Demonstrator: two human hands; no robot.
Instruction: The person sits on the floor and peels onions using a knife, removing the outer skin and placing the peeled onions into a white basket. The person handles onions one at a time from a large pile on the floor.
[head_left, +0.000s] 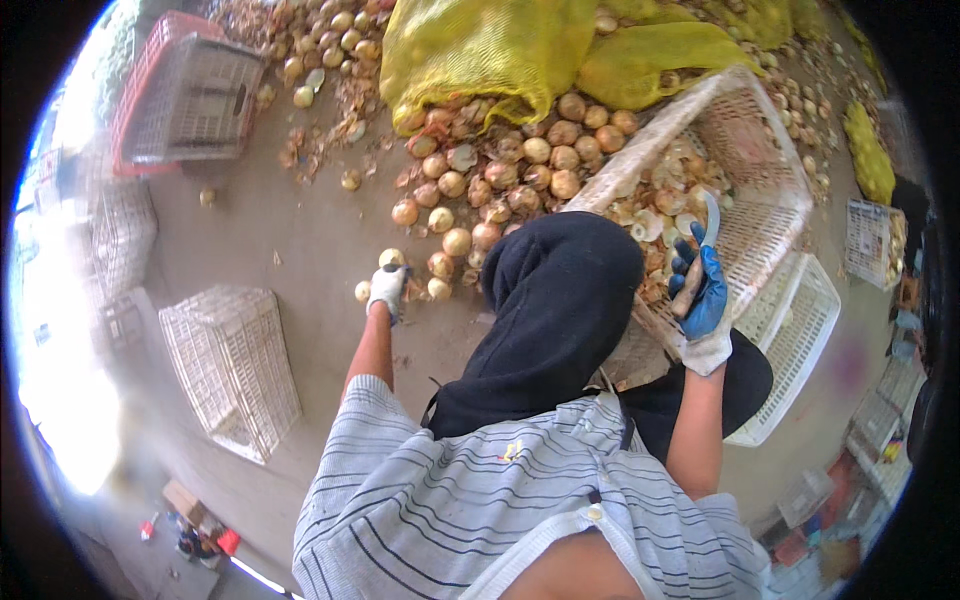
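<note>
My left hand (388, 289), in a white glove with a dark palm, reaches down to an onion (391, 258) at the left edge of a loose pile of onions (490, 176); whether its fingers grip that onion is not clear. My right hand (702, 289), in a blue-coated glove, holds a curved knife (688, 287) by its worn handle, blade pointing up. Beneath that hand a dirty white plastic crate (776, 180) contains onion skins and peeled pieces (670, 196). At the top, a yellow mesh sack (480, 56) opens onto the pile.
A white crate (814, 315) stands beside the dirty one at right. To the left are another white crate (232, 367) and a pink crate with a pale one (187, 105). More onions and skins (330, 45) lie scattered at the upper left. My bent knee (570, 255) is between my hands.
</note>
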